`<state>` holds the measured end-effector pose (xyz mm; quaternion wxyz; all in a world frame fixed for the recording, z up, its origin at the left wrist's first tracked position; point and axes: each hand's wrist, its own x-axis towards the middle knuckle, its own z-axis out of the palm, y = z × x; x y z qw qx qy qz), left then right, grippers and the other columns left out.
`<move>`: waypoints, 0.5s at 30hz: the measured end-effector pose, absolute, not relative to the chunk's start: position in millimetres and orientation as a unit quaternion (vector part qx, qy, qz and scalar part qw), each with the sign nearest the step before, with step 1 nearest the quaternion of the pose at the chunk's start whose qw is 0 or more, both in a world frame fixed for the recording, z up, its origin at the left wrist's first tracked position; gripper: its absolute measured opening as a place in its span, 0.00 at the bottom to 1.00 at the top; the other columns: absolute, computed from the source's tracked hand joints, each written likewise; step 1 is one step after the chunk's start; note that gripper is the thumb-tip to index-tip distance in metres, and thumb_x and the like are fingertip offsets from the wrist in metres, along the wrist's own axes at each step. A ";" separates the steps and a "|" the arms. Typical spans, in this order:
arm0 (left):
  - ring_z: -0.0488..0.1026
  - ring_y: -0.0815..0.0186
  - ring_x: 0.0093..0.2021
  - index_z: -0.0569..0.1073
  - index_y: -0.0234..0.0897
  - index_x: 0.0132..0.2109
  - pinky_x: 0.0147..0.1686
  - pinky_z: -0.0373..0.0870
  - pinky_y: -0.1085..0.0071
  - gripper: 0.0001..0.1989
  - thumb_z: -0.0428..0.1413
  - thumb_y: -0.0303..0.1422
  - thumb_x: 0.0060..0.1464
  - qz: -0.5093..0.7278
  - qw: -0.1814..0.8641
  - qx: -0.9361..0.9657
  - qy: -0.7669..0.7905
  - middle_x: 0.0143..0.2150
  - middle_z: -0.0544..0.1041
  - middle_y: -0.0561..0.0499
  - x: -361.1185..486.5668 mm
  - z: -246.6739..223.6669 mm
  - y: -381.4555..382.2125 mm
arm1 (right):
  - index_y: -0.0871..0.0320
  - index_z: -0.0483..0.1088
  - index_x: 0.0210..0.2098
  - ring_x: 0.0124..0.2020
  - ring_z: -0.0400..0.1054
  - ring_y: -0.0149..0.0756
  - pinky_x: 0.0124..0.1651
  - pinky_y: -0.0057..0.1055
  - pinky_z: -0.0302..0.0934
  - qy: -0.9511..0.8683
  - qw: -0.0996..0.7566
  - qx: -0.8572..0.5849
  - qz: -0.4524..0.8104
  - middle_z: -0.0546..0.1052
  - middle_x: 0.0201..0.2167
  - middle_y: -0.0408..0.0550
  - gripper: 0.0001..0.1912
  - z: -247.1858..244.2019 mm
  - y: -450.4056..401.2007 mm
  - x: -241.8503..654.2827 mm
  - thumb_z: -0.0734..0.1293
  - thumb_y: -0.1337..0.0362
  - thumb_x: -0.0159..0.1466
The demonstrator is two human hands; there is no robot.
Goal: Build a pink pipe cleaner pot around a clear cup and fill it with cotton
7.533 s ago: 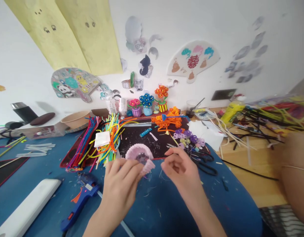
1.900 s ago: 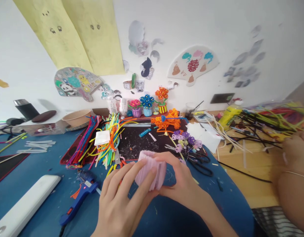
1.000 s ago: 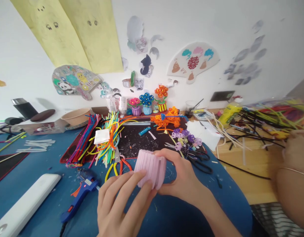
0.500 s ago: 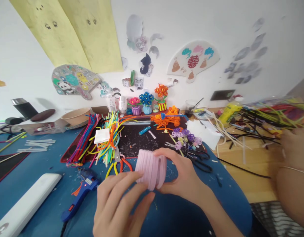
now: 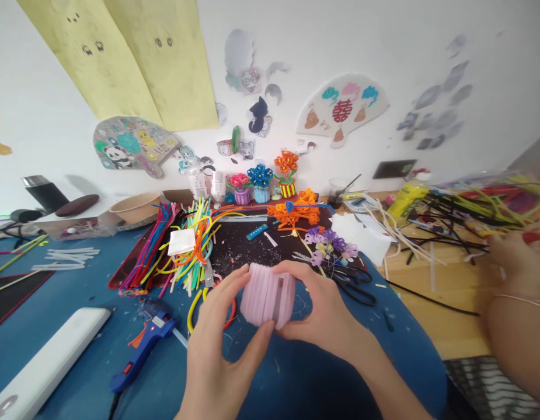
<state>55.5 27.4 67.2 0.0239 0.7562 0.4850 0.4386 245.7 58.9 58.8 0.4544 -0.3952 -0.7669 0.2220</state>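
Observation:
A pale pink ribbed piece, rounded like a small cup, is held up over the blue table between both hands. My left hand grips its left side, thumb at the lower edge and fingers at the upper left. On the other side my right hand pinches it between thumb and fingers. A narrow dark gap runs down its right part. Pliers with yellow and orange handles lie partly hidden behind my left hand. A blue glue gun rests to the left.
Colourful pipe cleaners lie behind on a dark mat. Black-handled scissors and purple flowers are at the right. A white long device occupies the left. Another person's hand is at the far right.
My left hand has closed onto the pink piece, its fingers rising to the upper left edge. The piece has turned slightly. The other person's hand has shifted a little.

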 end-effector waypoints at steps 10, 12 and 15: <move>0.69 0.66 0.30 0.78 0.32 0.40 0.33 0.63 0.68 0.12 0.67 0.19 0.46 0.444 -0.263 0.750 0.413 0.29 0.77 0.48 68.6 73.7 14.7 | 0.49 0.56 0.63 0.55 0.69 0.38 0.56 0.33 0.66 -0.762 0.547 -0.336 0.081 0.72 0.58 0.46 0.33 48.0 56.0 236.1 0.70 0.65 0.62; 0.70 0.66 0.31 0.78 0.31 0.40 0.34 0.64 0.68 0.13 0.66 0.18 0.47 0.441 -0.265 0.751 0.415 0.30 0.78 0.48 70.4 72.8 15.2 | 0.49 0.56 0.63 0.55 0.69 0.39 0.56 0.34 0.65 -0.762 0.552 -0.331 0.071 0.73 0.57 0.47 0.32 48.1 54.7 235.3 0.70 0.64 0.63; 0.72 0.66 0.32 0.77 0.30 0.40 0.34 0.65 0.69 0.13 0.66 0.18 0.47 0.456 -0.249 0.745 0.418 0.31 0.79 0.48 72.5 72.5 14.3 | 0.49 0.56 0.63 0.55 0.69 0.40 0.56 0.35 0.65 -0.763 0.554 -0.326 0.070 0.73 0.56 0.48 0.31 49.6 54.7 234.6 0.69 0.62 0.64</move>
